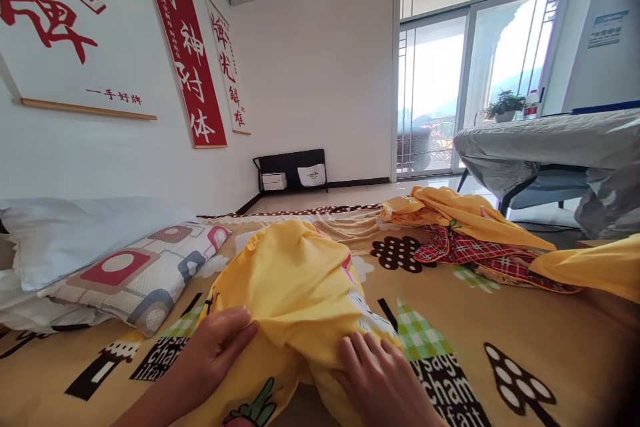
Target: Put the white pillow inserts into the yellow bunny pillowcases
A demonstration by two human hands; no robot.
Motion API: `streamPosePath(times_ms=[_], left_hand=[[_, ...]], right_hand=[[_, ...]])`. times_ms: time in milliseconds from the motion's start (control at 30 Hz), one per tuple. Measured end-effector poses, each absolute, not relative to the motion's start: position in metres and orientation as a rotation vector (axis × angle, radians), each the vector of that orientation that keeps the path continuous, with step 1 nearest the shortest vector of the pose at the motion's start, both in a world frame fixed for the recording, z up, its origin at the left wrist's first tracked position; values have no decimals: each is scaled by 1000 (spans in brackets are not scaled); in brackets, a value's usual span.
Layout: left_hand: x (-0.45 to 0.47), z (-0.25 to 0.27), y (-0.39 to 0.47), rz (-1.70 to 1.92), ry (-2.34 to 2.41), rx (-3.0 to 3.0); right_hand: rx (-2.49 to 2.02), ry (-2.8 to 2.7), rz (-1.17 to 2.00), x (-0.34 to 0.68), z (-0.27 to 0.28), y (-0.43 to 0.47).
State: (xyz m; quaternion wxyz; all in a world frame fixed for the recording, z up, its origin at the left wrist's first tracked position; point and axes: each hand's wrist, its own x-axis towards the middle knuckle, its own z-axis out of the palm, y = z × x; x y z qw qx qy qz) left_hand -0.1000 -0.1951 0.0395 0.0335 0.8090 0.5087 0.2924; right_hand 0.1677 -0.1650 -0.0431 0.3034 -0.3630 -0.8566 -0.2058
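A yellow printed pillowcase (295, 280) lies in front of me on the bed. It bulges in the middle, and its near part hangs toward me in folds with a green leaf print. My left hand (223, 340) is closed on the cloth at the left, thumb and fingers pinching a fold. On the right side, my right hand (373, 367) grips the same pillowcase with curled fingers. Whatever fills the case is hidden; a bit of white shows behind its upper left edge. Beneath it spreads a tan bedsheet (505, 320) with tree and letter prints.
To the left lie a patterned pillow (150, 273) and a white pillow (95, 233). Yellow bedding (460, 210) and a red plaid cloth (465, 250) are heaped at the right. Beyond the bed stand a covered table (550, 140) and a low black rack (290, 163).
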Motion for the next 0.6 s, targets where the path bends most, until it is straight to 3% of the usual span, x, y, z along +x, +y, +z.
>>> streamPosePath(times_ms=[267,600], left_hand=[[-83,45,-218,990,1373,2787],[-77,-6,-197,575,1329,2741]], right_hand=[[-945,-2663,409,216,8,-160],[-1053,-2712,568,243,38,-143]])
